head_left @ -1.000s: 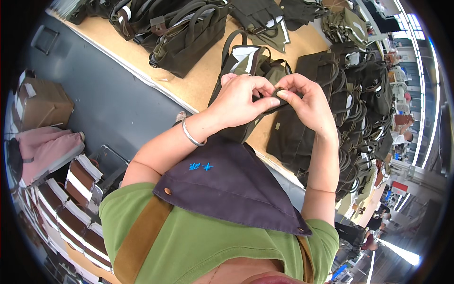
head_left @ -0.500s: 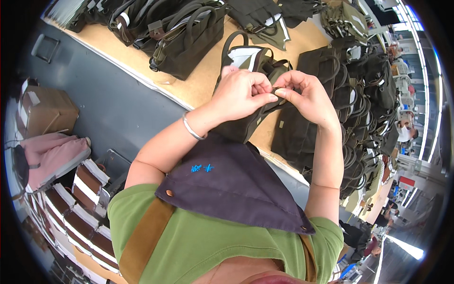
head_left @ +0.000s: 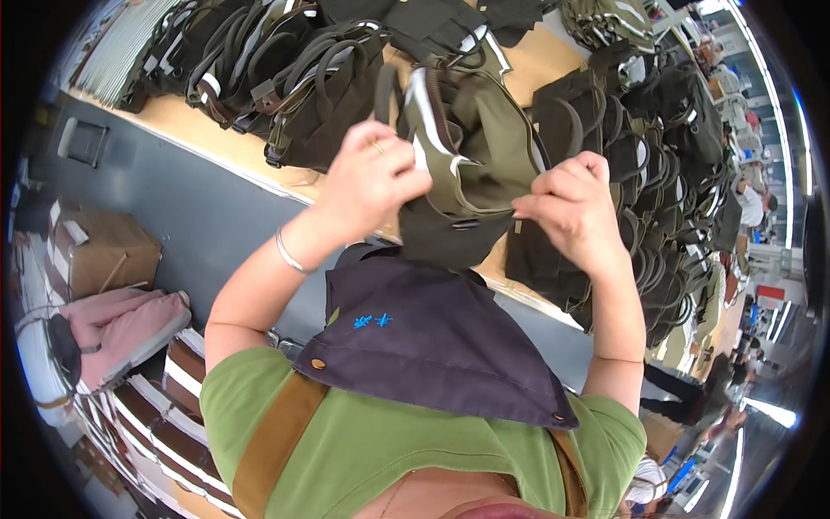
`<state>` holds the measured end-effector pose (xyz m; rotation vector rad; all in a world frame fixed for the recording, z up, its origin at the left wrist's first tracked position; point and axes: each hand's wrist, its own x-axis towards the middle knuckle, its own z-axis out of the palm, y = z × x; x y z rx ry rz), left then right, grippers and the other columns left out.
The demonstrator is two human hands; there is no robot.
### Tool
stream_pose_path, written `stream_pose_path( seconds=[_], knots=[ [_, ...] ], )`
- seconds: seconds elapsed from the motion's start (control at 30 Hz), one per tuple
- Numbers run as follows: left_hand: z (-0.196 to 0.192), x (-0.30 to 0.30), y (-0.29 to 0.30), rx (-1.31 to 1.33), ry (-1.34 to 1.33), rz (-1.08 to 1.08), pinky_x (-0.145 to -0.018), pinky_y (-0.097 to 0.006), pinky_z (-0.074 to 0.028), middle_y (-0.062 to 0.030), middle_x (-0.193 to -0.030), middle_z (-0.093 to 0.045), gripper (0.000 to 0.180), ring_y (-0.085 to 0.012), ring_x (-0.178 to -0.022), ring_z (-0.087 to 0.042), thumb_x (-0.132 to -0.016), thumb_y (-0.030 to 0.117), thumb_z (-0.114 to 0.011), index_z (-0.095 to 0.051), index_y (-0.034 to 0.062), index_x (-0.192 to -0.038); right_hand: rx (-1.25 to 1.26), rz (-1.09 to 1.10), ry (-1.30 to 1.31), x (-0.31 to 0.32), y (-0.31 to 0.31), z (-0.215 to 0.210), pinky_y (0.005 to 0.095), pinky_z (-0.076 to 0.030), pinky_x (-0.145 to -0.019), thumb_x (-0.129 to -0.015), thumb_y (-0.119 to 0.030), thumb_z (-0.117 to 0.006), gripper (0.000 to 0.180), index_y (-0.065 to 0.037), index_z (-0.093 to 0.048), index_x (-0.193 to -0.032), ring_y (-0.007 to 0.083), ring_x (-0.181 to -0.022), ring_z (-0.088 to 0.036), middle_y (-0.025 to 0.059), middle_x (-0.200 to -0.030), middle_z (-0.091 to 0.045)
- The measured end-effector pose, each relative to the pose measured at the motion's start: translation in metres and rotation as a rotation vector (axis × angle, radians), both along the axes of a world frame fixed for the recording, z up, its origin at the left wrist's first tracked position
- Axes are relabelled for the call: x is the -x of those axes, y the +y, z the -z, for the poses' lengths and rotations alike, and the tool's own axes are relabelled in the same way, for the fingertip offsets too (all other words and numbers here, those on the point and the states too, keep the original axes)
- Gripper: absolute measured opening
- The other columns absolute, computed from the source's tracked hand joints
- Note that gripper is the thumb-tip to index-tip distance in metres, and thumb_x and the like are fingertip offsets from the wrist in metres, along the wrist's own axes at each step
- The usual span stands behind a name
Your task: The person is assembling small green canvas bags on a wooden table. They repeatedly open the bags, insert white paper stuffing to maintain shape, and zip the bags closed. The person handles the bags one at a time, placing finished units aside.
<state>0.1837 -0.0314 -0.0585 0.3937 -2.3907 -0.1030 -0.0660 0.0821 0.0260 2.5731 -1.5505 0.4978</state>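
A dark olive fabric bag [head_left: 458,242] sits at the table's front edge with its mouth spread wide. Its lighter olive lining [head_left: 497,121], white edging and a brown zipper strip show inside. My left hand [head_left: 372,177] is closed at the left side of the bag's rim, beside its dark handle [head_left: 386,93]. At the right side, my right hand [head_left: 571,203] pinches the rim between thumb and fingers. The exact edge under my left fingertips is partly hidden.
Finished-looking dark bags [head_left: 320,104] are piled at the left on the tan table [head_left: 186,125]. More bags [head_left: 648,173] crowd the right side. Folded dark pieces [head_left: 432,30] lie at the back. A cardboard box [head_left: 112,251] and a pink garment [head_left: 130,324] are on the left.
My hands have moved apart from a meeting point over the bag, left hand leftward and right hand slightly lower. The bag's mouth has spread open, showing its lining.
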Motion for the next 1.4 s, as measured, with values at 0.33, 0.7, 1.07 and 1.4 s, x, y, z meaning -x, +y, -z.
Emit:
stream_pose_path(
  seconds=[0.33,0.7,1.07,1.4],
  knots=[
    [0.016,0.095,-0.012,-0.437,-0.804,0.142,-0.093,-0.041,-0.047,-0.0136,-0.111,-0.062,0.038,-0.0336,-0.11,-0.057,-0.082,0.012,-0.058,-0.061,0.0111,-0.12,-0.083,0.282,-0.088,0.043,0.029,0.087,0.0374,-0.042,-0.089,-0.066,-0.006,-0.073,0.013,-0.012,-0.069,-0.077,0.021,-0.098,-0.057,-0.0009,-0.091,-0.063],
    [0.06,0.18,-0.042,-0.6,-1.236,0.395,-0.1,-0.038,-0.043,-0.0151,-0.133,-0.056,0.068,-0.0294,-0.122,-0.054,-0.07,0.01,-0.065,-0.048,0.011,-0.136,-0.152,0.656,-0.492,-0.017,0.012,0.126,0.0393,-0.05,-0.068,-0.076,-0.008,-0.073,0.033,-0.003,-0.052,-0.102,0.027,-0.067,-0.061,0.013,-0.09,-0.063],
    [0.001,0.107,0.001,-0.331,-0.562,0.223,-0.073,-0.042,-0.044,-0.0116,-0.072,-0.064,0.033,-0.0319,-0.073,-0.064,-0.081,0.007,-0.064,-0.045,0.0115,-0.107,-0.417,0.579,-0.624,0.004,0.015,0.12,0.0405,-0.052,-0.073,-0.077,-0.007,-0.066,0.009,-0.003,-0.068,-0.085,0.034,-0.082,-0.066,0.0157,-0.085,-0.068],
    [0.043,0.082,0.084,-0.001,-0.424,-0.079,-0.093,-0.043,-0.031,-0.0009,-0.086,-0.058,0.025,-0.0179,-0.091,-0.053,-0.064,0.027,-0.078,-0.069,0.0149,-0.085,-0.404,0.337,-0.528,0.015,0.016,0.135,0.0433,-0.051,-0.075,-0.077,-0.005,-0.064,0.009,-0.002,-0.068,-0.084,0.0353,-0.083,-0.063,0.0154,-0.081,-0.065]
  ],
)
